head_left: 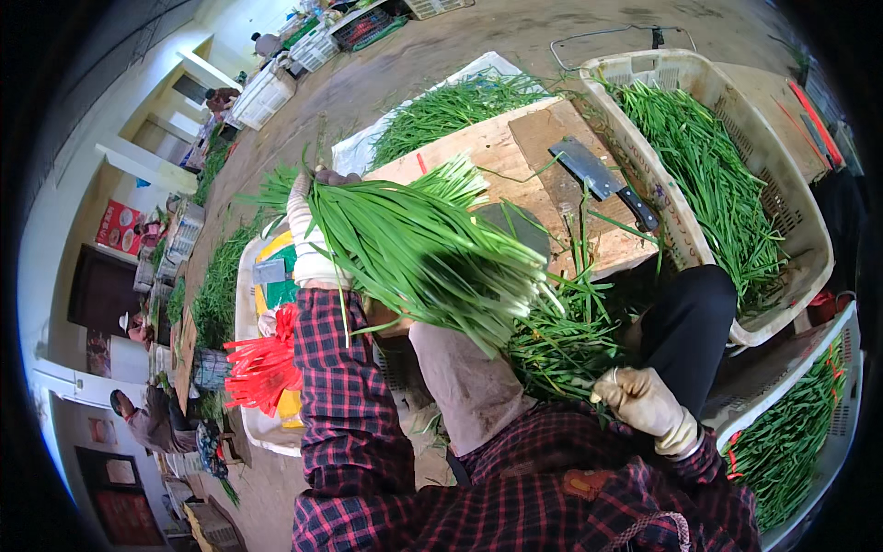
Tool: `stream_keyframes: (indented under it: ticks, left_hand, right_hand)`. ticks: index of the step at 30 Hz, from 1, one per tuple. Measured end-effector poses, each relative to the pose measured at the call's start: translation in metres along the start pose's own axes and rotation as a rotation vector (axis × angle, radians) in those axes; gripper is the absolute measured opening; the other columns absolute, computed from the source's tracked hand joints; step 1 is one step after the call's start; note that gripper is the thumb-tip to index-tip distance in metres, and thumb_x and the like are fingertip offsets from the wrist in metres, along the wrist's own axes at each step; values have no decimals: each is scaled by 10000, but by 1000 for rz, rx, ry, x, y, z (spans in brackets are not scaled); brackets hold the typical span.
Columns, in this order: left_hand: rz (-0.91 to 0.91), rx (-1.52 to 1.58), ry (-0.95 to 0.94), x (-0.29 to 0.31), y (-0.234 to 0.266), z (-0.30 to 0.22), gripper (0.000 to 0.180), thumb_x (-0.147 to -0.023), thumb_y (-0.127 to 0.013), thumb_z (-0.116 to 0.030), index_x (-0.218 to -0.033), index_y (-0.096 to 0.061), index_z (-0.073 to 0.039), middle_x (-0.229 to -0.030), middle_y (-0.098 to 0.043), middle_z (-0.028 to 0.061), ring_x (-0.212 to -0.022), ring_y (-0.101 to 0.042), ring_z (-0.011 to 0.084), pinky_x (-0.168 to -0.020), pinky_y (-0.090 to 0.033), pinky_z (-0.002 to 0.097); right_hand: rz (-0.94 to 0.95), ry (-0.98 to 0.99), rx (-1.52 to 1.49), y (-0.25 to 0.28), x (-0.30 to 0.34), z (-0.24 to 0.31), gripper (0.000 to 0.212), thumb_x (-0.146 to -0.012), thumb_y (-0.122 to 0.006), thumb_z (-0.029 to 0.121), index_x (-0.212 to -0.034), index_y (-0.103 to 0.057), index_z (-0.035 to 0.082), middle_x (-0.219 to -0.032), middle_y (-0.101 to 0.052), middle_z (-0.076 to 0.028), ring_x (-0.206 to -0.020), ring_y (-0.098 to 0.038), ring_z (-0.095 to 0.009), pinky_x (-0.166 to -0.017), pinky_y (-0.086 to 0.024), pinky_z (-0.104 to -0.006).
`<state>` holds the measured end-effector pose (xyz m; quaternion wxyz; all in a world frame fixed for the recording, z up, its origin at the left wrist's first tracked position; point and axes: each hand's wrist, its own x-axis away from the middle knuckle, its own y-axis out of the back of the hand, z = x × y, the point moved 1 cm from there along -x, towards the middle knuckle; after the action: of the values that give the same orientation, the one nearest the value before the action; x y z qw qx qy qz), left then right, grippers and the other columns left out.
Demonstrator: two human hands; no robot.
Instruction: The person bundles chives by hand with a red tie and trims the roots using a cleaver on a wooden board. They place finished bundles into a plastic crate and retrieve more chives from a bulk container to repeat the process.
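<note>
My left hand, in a pale glove, is closed around the leafy side of a large bunch of garlic chives. Its white stem ends point right, over my knees. Lower right, my gloved right hand has its fingers curled together. Whether something thin is pinched in them is hidden. Loose chive scraps are heaped between my legs, close to that hand. Behind the held bunch, a smaller bunch of chives lies on a wooden board, and a cleaver with a black handle rests there too.
At the right stands a white plastic crate of loose chives. Nearer, another crate holds chives with red ties. More chives lie on a white sheet. Red plastic strips hang over a basket at my left. Several people sit farther off.
</note>
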<state>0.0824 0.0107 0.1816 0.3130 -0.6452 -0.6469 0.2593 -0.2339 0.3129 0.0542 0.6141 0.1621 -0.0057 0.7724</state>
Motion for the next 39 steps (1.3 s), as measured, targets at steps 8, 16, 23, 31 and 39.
stream_keyframes:
  ticks: [8, 16, 23, 31, 39]
  left_hand:
    - [-240, -142, -101, -20, -13, 12, 242, -927, -544, -309, -819, -517, -95, -712, -523, 37, -682, -520, 241, -766, -490, 454]
    - [82, -357, -79, 3, -54, 0, 231, -838, -686, -234, -973, -661, -48, -846, -671, 118, -748, -642, 273, -747, -540, 413]
    - [-205, -350, -180, -26, -9, -7, 286, -866, -675, -279, -1005, -586, -46, -916, -649, 162, -745, -628, 312, -712, -549, 446]
    - [-314, -248, -37, -36, 0, 6, 346, -911, -607, -324, -1084, -595, -25, -1094, -637, 165, -949, -610, 330, -882, -501, 482]
    - [-365, -156, 20, -47, -18, 28, 328, -926, -568, -344, -1074, -605, -53, -1137, -648, 133, -1006, -602, 361, -916, -448, 572]
  right_hand:
    - [-99, 283, -435, -36, -131, 49, 479, -876, -675, 330, -1227, -546, 31, -977, -643, -60, -792, -605, -174, -725, -501, -291]
    - [186, 37, -1284, 1, -143, 67, 308, -957, -534, 415, -921, -584, 114, -736, -597, -3, -712, -601, -198, -647, -468, -310]
    - [259, 219, -1331, -3, -123, 26, 121, -932, -596, 139, -1029, -577, 71, -776, -553, -6, -758, -611, -173, -727, -510, -300]
    - [-281, 264, 101, -9, -74, 36, 326, -780, -753, 129, -1073, -638, 46, -716, -619, -66, -648, -605, -241, -626, -489, -316]
    - [-702, 609, 827, -15, -134, 106, 280, -774, -718, 308, -935, -637, 94, -656, -577, -83, -604, -601, -266, -542, -470, -398]
